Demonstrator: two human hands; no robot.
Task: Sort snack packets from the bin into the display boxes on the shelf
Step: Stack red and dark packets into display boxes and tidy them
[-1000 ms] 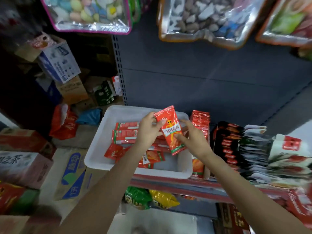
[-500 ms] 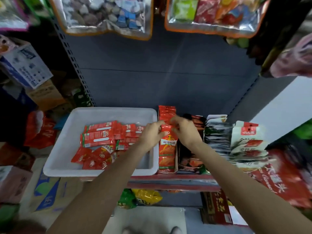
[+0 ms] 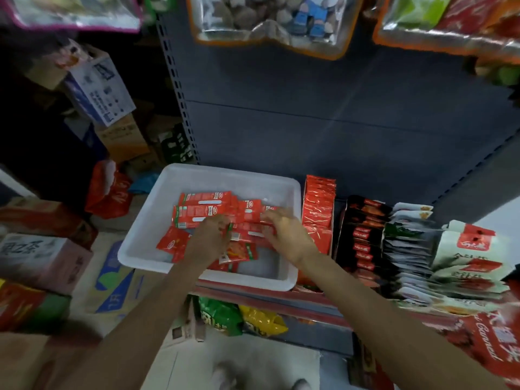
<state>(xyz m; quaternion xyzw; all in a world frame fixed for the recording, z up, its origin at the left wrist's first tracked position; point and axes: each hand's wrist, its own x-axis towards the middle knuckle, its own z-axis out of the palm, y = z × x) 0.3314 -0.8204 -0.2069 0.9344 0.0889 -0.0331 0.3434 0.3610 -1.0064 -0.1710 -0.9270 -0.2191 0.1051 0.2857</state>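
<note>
A white plastic bin sits on the shelf and holds several loose red snack packets. Both of my hands are inside it. My left hand has its fingers bent down into the pile, and the back of the hand hides whether they grip a packet. My right hand lies with fingers stretched over the packets on the bin's right side, slightly blurred. Just right of the bin stands a display box of upright red packets, with no hand on it.
Further right on the shelf stand rows of black packets and white-grey packets. Clear bags of sweets hang above. Cardboard cartons are stacked on the left. Green and yellow bags lie under the shelf.
The red packet held in both hands went into the display box to the right of the bin. Both hands have since moved left, back into the bin.
</note>
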